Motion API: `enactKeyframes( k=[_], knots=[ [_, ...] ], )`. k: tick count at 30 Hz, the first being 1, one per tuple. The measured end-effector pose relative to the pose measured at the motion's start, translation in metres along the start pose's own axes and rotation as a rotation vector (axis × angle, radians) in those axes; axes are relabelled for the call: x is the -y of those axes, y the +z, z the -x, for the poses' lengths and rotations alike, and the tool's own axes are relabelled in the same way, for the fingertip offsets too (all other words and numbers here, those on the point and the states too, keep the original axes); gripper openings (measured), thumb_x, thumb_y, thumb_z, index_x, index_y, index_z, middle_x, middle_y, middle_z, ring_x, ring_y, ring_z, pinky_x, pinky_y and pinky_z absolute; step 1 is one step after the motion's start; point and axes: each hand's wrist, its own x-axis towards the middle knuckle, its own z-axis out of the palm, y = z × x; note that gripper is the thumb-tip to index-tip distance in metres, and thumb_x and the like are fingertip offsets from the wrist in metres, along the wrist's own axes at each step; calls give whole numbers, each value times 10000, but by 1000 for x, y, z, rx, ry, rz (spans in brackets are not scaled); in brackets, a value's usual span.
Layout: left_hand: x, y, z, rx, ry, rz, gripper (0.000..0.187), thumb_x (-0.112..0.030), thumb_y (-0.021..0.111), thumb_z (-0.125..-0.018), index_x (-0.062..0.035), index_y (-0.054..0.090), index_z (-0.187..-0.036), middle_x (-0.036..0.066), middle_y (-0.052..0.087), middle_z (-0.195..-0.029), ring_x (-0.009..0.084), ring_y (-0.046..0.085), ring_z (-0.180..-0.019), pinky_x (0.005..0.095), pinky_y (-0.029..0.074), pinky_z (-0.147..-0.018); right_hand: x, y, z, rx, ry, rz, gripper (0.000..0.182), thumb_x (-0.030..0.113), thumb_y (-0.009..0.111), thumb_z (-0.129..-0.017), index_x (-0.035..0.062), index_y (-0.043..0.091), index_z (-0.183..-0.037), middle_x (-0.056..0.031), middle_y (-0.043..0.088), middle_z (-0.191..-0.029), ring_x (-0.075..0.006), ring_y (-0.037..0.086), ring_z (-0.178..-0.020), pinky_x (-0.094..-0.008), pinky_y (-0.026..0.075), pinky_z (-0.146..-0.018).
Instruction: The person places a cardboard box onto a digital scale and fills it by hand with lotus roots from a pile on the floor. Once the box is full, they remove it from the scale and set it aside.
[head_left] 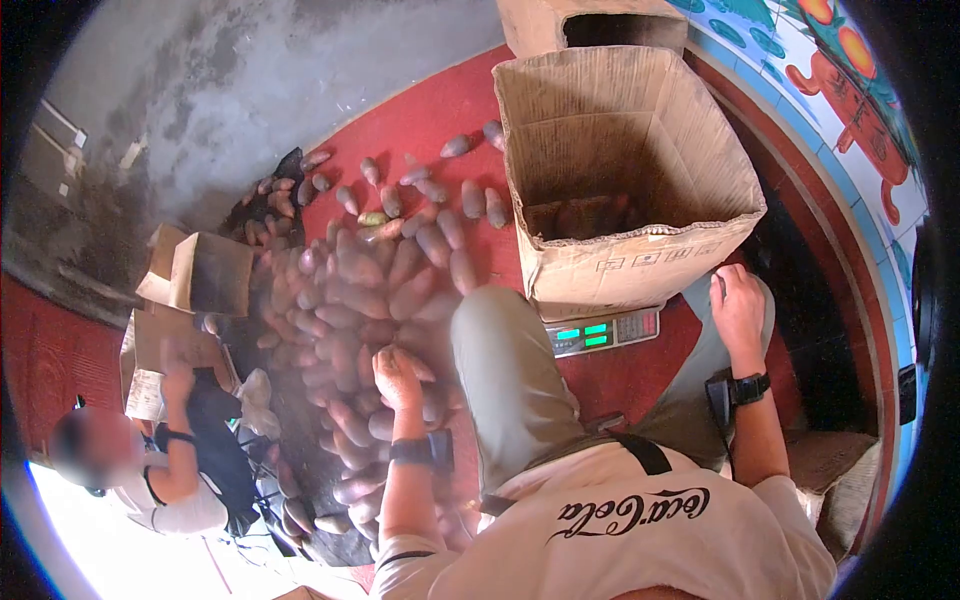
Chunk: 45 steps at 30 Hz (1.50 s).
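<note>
My left hand (398,378) is closed around a reddish sweet potato (422,370), partly hidden by the fingers, over a large heap of sweet potatoes (355,262). My right hand (738,305) rests on my right knee beside the box, fingers loosely bent and nothing visible in it. A tall open cardboard box (630,265) stands in front of me on a scale (605,333) with lit green displays. Shadow hides most of its inside, where a few dim reddish shapes show at the bottom.
Another person (180,480) sits at the lower left, one hand near small open cartons (210,275). Another cardboard box (590,22) stands behind the tall one. Loose sweet potatoes lie across the red floor (400,110). A painted tiled wall (850,90) curves along the right.
</note>
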Motion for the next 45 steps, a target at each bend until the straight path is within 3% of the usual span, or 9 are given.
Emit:
enactKeyframes(
  k=[2,8,12,17,20,24,27,34,45],
  knots=[
    [10,4,8,-52,-21,-58,197,-146,543,-872,19,632,-932,190,602,-929,388,576,-903,447,463,-803,0,0,-1,-1,-12,8,95,118,594,-843,30,585,-874,-133,598,-870,-337,590,-812,-441,466,-740],
    [91,19,36,159,-215,-154,156,-120,556,-832,-17,631,-922,170,612,-930,380,579,-906,453,474,-804,4,1,-2,25,0,48,93,124,599,-843,38,586,-874,-129,602,-868,-332,591,-812,-437,469,-741],
    [141,29,65,180,-253,-248,251,-205,637,-777,-37,645,-964,189,630,-978,363,595,-955,419,480,-876,4,3,-3,44,0,53,93,127,604,-842,41,585,-873,-130,600,-860,-334,591,-807,-441,468,-734],
    [162,25,92,567,-460,-438,523,-237,687,-760,-148,531,-1251,222,501,-1273,404,497,-1167,457,433,-976,7,5,-5,39,-33,77,102,128,607,-845,33,583,-872,-140,595,-851,-341,587,-796,-445,468,-724],
    [179,31,112,500,-414,-432,586,-291,708,-740,-124,519,-1269,260,523,-1224,421,525,-1113,479,445,-953,9,6,-5,47,-38,78,102,127,603,-849,29,583,-867,-144,596,-854,-344,585,-793,-447,467,-721],
    [180,35,118,503,-464,-422,724,-262,724,-714,-130,430,-1362,296,401,-1354,436,432,-1235,467,376,-1043,13,6,-7,75,-38,108,102,128,594,-858,27,588,-865,-145,602,-865,-346,587,-801,-447,468,-728],
    [144,26,101,567,-504,-469,746,-314,720,-729,-126,413,-1382,221,292,-1478,380,328,-1348,447,341,-1087,14,8,-7,89,-41,120,105,130,590,-862,26,591,-872,-147,605,-872,-349,588,-807,-446,470,-736],
    [163,34,94,591,-458,-548,841,-391,749,-708,-177,377,-1430,162,244,-1522,351,256,-1396,481,303,-1112,18,11,-8,115,-66,140,107,128,587,-862,23,588,-885,-148,605,-880,-354,585,-818,-447,470,-741],
    [147,18,48,877,-372,-655,1031,-500,798,-632,-177,304,-1477,124,179,-1560,320,127,-1451,564,182,-1141,24,10,-12,149,-77,163,124,128,567,-871,27,593,-939,-154,617,-922,-360,589,-846,-444,472,-755]
  ],
)
